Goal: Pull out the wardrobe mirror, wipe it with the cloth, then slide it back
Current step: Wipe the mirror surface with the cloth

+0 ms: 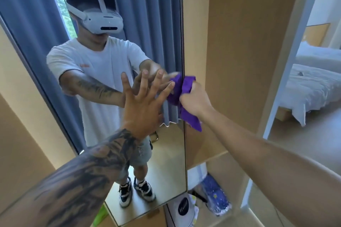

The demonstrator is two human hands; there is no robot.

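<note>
The tall wardrobe mirror (166, 162) stands pulled out in front of me, with its right edge near the middle of the view. My left hand (144, 101) lies flat against the glass with its fingers spread. My right hand (193, 97) grips a bunched purple cloth (186, 94) at the mirror's right edge, about level with my left hand. A tail of the cloth hangs down below my fist. The glass reflects a person in a white shirt and a headset, with blue curtains behind.
Right of the mirror is the open wooden wardrobe (239, 61) with a shelf (212, 156) low down. Bags and a blue patterned packet (215, 197) lie on its floor. A doorway at the far right shows a bed (310, 86) with white bedding.
</note>
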